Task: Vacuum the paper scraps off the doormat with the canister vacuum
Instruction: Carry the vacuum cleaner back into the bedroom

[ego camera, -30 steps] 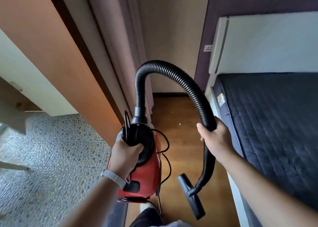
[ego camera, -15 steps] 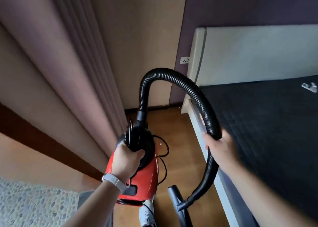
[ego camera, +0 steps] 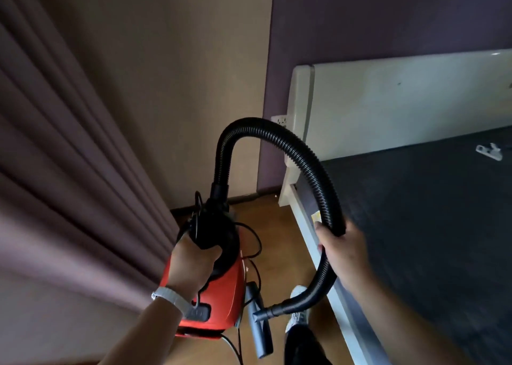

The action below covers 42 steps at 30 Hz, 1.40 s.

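Note:
I carry a red canister vacuum [ego camera: 221, 295] above the wooden floor. My left hand [ego camera: 191, 265] grips its black top handle. A black ribbed hose [ego camera: 279, 140] arches up from the canister and curves down to the right. My right hand [ego camera: 343, 251] is closed around the hose near the bed edge. The grey floor nozzle [ego camera: 259, 323] hangs at the hose's lower end, beside the canister. The black power cord [ego camera: 253, 243] dangles loosely by the canister. No doormat or paper scraps are in view.
A bed with a dark quilted mattress [ego camera: 429, 226] and a white headboard [ego camera: 388, 101] fills the right side. Mauve curtains [ego camera: 69, 171] hang on the left. A narrow strip of wood floor [ego camera: 277, 240] runs between them to a beige wall. My shoe [ego camera: 297, 309] is on the floor.
My view has swung right, away from the pebble-patterned floor, toward the curtains and the headboard. Both hands keep their grip; the nozzle has swung closer to the canister.

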{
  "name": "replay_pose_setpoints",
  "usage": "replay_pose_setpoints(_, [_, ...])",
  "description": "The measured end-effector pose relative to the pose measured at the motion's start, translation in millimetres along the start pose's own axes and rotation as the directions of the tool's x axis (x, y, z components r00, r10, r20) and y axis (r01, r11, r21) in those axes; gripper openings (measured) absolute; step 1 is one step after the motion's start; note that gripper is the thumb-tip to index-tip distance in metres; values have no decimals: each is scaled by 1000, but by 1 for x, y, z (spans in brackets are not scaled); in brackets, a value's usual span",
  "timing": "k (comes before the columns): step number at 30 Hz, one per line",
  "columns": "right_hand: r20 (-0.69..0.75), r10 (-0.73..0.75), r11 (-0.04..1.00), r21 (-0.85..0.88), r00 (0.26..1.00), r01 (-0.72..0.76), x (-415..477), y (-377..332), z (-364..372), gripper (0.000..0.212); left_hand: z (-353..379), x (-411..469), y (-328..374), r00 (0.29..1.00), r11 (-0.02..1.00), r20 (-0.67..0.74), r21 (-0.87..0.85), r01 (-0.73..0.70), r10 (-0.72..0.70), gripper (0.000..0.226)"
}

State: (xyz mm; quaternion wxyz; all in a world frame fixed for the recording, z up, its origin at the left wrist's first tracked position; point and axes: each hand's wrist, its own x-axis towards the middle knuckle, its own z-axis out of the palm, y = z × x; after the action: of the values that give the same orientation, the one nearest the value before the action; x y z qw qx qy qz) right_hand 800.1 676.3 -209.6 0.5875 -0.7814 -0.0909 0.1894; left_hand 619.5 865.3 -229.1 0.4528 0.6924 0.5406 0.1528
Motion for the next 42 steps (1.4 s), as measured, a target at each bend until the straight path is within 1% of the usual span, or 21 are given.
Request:
replay_pose_setpoints(2, [45, 20, 1000, 18, 999, -21, 38, 1, 6, 13, 19, 21, 10, 1000, 1000, -25, 12, 17, -17, 22])
replay_pose_setpoints(4, [86, 66, 996, 57, 994, -71, 83, 6, 12, 10, 41, 46, 19, 998, 998, -43, 43, 38, -36, 31])
replay_pose_setpoints(6, [148, 121, 983, 118, 981, -139, 130, 13, 17, 8, 63, 68, 27, 996, 992, -36, 87, 88, -85, 40])
replay_pose_setpoints(9, [226, 153, 976, 118, 962, -183, 197, 26, 23, 7, 92, 102, 36, 989, 979, -38, 137, 149, -145, 45])
replay_pose_setpoints(13, [301, 193, 972, 72, 934, -224, 268, 42, 39, 7, 128, 148, 38, 980, 965, -62, 169, 198, -190, 36])
replay_pose_setpoints(17, [345, 244, 964, 16, 906, -266, 317, 68, 64, 12, 161, 191, 30, 971, 961, -62, 146, 237, -230, 30])
replay_pose_setpoints(18, [347, 259, 961, 5, 901, -278, 327, 77, 72, 12, 170, 203, 23, 967, 956, -55, 144, 254, -248, 30])
replay_pose_setpoints(24, [289, 360, 930, -31, 887, -367, 370, 132, 117, 13, 223, 268, -30, 948, 938, 16, 153, 312, -318, 50])
replay_pose_setpoints(28, [273, 355, 934, -66, 894, -351, 401, 168, 139, 12, 261, 309, -70, 940, 934, 37, 135, 330, -338, 40])
replay_pose_setpoints(31, [272, 384, 922, -67, 882, -381, 426, 198, 152, 14, 290, 337, -103, 935, 932, 48, 115, 344, -351, 43])
replay_pose_setpoints(36, [302, 403, 914, -96, 864, -393, 462, 245, 173, 18, 327, 380, -145, 917, 915, 12, 84, 396, -398, 48])
replay_pose_setpoints(40, [289, 412, 911, -106, 864, -399, 487, 279, 194, 18, 359, 408, -172, 906, 905, 23, 66, 420, -422, 44])
replay_pose_setpoints(42, [281, 393, 919, -93, 875, -383, 501, 295, 201, 18, 375, 422, -179, 911, 910, 38, 74, 408, -412, 37])
